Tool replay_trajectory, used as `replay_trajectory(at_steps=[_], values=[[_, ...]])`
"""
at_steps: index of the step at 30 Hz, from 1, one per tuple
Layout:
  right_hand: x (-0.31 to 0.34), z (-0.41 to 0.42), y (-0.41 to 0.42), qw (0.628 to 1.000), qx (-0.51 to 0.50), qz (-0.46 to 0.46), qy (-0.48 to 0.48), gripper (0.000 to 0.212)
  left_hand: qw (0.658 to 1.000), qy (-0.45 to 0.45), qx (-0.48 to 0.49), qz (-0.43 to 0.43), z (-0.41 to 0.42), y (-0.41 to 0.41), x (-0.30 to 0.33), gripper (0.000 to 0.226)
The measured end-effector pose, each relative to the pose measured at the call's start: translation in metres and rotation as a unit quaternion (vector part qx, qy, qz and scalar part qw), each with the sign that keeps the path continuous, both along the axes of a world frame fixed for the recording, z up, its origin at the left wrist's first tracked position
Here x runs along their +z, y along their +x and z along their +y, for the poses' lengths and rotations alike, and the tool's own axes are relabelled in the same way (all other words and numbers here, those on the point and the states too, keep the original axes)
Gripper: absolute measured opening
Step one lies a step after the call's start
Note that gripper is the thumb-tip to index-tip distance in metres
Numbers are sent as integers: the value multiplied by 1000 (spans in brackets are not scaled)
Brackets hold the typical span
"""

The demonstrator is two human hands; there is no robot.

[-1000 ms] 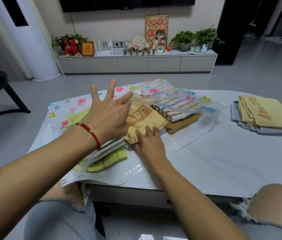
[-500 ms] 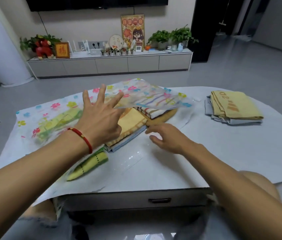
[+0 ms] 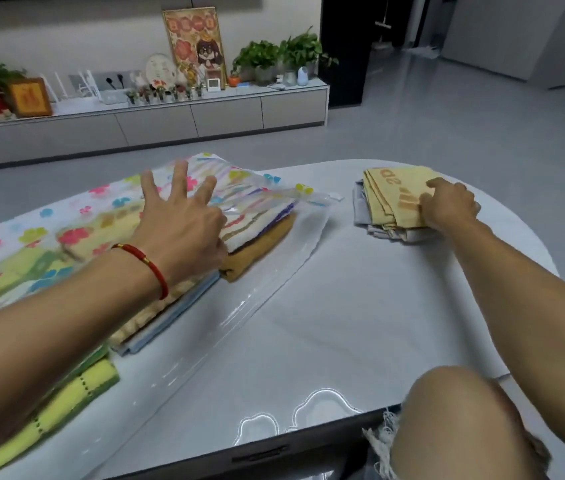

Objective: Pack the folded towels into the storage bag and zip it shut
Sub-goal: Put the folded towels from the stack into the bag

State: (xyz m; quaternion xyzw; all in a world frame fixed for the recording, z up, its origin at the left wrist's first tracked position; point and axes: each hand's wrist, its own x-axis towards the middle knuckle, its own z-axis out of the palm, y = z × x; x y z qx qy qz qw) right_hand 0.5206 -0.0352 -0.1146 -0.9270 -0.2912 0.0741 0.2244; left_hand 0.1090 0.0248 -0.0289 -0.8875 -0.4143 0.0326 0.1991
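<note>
A clear storage bag [image 3: 66,209] printed with flowers lies on the left half of the white table [image 3: 343,306], its mouth facing right. Inside it lie folded towels: a brown one [image 3: 260,247] under a striped one [image 3: 256,225], a yellow and blue pair [image 3: 156,323], and a green-yellow one [image 3: 66,407]. My left hand [image 3: 180,223] holds the bag's upper sheet raised, fingers spread on top and thumb at the flap's edge. My right hand [image 3: 447,206] lies on a separate stack of folded yellow and grey towels [image 3: 388,192] at the far right, fingers curled over it.
My bare knee [image 3: 464,420] is at the table's near right edge. A low cabinet [image 3: 170,123] with plants and frames stands against the far wall across grey floor. The bag's clear lower flap [image 3: 274,296] spreads toward the table's middle.
My right hand has left the towels at the bag's mouth and reached right onto the separate towel stack. My left hand has kept the bag's upper sheet raised. The view has swung right.
</note>
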Motion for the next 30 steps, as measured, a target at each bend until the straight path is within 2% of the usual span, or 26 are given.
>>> replay_trajectory(at_steps=[4, 10, 12, 14, 17, 19, 21, 24, 28, 30], values=[[-12, 21, 26, 998, -24, 7, -55, 44, 999, 31, -13, -17, 9, 3, -2, 40], [3, 27, 40, 999, 13, -32, -32, 56, 998, 39, -9, -38, 11, 0, -4, 47], [13, 29, 43, 999, 32, 28, -8, 69, 998, 37, -6, -46, 11, -2, -3, 49], [23, 26, 45, 991, 39, 125, 31, 82, 998, 35, 2, -43, 9, -6, -3, 51], [33, 9, 44, 956, 40, 282, 71, 80, 999, 31, 17, -40, 6, -16, 0, 54], [37, -10, 40, 917, 59, 385, 91, 62, 998, 31, 29, -37, 1, -25, 3, 54], [41, -33, 35, 884, 77, 447, 114, 48, 998, 28, 42, -24, -3, -34, 6, 56], [52, -73, 12, 847, 130, 495, 143, 38, 999, 9, 50, -5, 2, -42, 20, 62], [71, -111, -42, 818, 248, 504, 125, 45, 997, -48, 67, -6, 13, -47, 50, 73], [79, -116, -78, 788, 320, 519, 87, 49, 995, -72, 72, -7, 14, -48, 65, 72]])
